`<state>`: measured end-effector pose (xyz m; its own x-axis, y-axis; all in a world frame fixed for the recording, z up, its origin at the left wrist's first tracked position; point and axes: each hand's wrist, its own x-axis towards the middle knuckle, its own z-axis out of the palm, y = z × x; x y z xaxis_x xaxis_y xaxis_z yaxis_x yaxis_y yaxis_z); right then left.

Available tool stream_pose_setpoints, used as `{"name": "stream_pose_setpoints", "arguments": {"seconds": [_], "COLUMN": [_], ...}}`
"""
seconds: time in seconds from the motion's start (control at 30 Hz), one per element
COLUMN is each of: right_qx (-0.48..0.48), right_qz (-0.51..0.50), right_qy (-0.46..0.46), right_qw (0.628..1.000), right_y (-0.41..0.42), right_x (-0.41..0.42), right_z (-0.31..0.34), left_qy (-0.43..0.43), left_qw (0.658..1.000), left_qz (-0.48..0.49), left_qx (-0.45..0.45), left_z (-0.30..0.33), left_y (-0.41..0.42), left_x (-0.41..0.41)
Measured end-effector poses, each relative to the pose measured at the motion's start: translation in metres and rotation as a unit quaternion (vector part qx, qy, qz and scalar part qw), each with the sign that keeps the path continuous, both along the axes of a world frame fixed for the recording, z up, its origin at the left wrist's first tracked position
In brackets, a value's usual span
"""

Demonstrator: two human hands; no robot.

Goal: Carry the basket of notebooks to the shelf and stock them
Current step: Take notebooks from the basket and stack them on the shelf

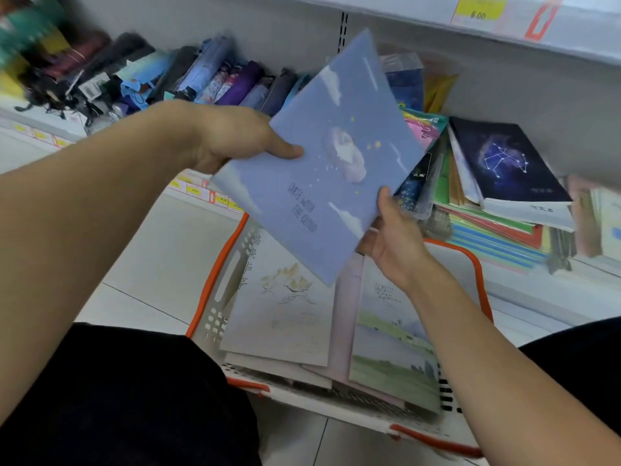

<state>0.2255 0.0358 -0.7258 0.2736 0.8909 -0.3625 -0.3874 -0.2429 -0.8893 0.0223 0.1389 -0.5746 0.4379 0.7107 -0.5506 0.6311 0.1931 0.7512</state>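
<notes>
- Holding the blue notebook (322,156) above the basket (215,284), the left hand (235,136) is pinching its ten o'clock edge, the right hand (393,237) gripping its five o'clock corner.
- Stocking is under way; next, the person is likely needing to slide it onto the shelf stack (504,196) at two o'clock.

I am reading "DATE WITH THE CLOUD" on the blue notebook (322,169), and "6.00" on the yellow price tag (479,10) above.
</notes>
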Motion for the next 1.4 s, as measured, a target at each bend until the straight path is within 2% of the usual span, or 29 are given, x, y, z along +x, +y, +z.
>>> {"name": "stream_pose_setpoints", "arguments": {"seconds": [0.03, 0.07, 0.1, 0.13, 0.17, 0.2, 0.23, 0.3, 0.4, 0.47, 0.53, 0.63, 0.73, 0.87, 1.0, 1.13, 1.27, 1.33, 1.4], "right_qx": [-0.073, -0.158, -0.239, -0.316, -0.369, -0.394, -0.395, -0.383, -0.361, -0.358, -0.353, -0.325, -0.26, -0.125, -0.02, 0.014, 0.066, 0.13, 0.197], "right_qz": [0.022, 0.07, 0.134, 0.194, 0.224, 0.23, 0.225, 0.215, 0.204, 0.197, 0.201, 0.185, 0.148, 0.087, 0.027, 0.035, 0.127, 0.122, 0.089], "right_qy": [-0.139, -0.299, -0.413, -0.462, -0.471, -0.473, -0.479, -0.491, -0.507, -0.531, -0.521, -0.489, -0.45, -0.377, -0.245, -0.263, -0.262, -0.356, -0.459], "right_qw": [0.987, 0.938, 0.869, 0.805, 0.769, 0.754, 0.751, 0.752, 0.755, 0.742, 0.751, 0.788, 0.842, 0.914, 0.969, 0.964, 0.954, 0.917, 0.862], "right_y": [-0.003, -0.01, -0.02, -0.032, -0.043, -0.05, -0.054, -0.055, -0.051, -0.05, -0.045, -0.028, -0.013, 0.012, 0.051, 0.077, 0.079, 0.077, 0.078], "right_x": [0.0, 0.001, 0.002, 0.0, -0.003, -0.006, -0.009, -0.008, 0.004, 0.015, 0.029, 0.046, 0.044, 0.011, -0.034, -0.053, -0.052, -0.053, -0.056], "right_z": [-0.014, -0.034, -0.055, -0.073, -0.091, -0.103, -0.108, -0.103, -0.086, -0.076, -0.055, -0.001, 0.063, 0.129, 0.161, 0.175, 0.17, 0.16, 0.147], "left_qy": [0.018, 0.043, 0.071, 0.104, 0.145, 0.197, 0.243, 0.262, 0.155, 0.133, 0.136, 0.15, 0.164, 0.131, 0.083, -0.09, -0.296, -0.384, -0.417], "left_qw": [1.0, 0.998, 0.995, 0.99, 0.983, 0.969, 0.952, 0.941, 0.978, 0.984, 0.984, 0.982, 0.98, 0.985, 0.987, 0.986, 0.941, 0.905, 0.88], "left_qz": [-0.001, 0.0, 0.005, 0.01, 0.009, 0.002, -0.001, 0.008, 0.054, 0.061, 0.055, 0.026, -0.011, -0.021, 0.021, 0.118, 0.162, 0.166, 0.193], "left_qx": [0.025, 0.051, 0.072, 0.091, 0.114, 0.151, 0.185, 0.214, 0.129, 0.103, 0.096, 0.11, 0.114, 0.108, 0.133, 0.08, -0.027, -0.083, -0.121], "left_z": [0.001, 0.0, -0.002, -0.004, -0.005, -0.006, -0.006, -0.005, -0.006, -0.006, -0.007, -0.009, -0.009, -0.007, -0.003, 0.006, 0.011, 0.011, 0.012], "left_y": [-0.001, -0.002, -0.001, -0.002, -0.005, -0.006, -0.006, -0.006, 0.001, 0.002, 0.001, -0.003, -0.007, -0.013, -0.019, -0.019, -0.019, -0.015, -0.016], "left_x": [0.003, 0.005, 0.007, 0.009, 0.01, 0.01, 0.009, 0.006, -0.002, -0.005, -0.004, -0.001, 0.006, 0.018, 0.031, 0.022, -0.003, -0.011, -0.015]}}
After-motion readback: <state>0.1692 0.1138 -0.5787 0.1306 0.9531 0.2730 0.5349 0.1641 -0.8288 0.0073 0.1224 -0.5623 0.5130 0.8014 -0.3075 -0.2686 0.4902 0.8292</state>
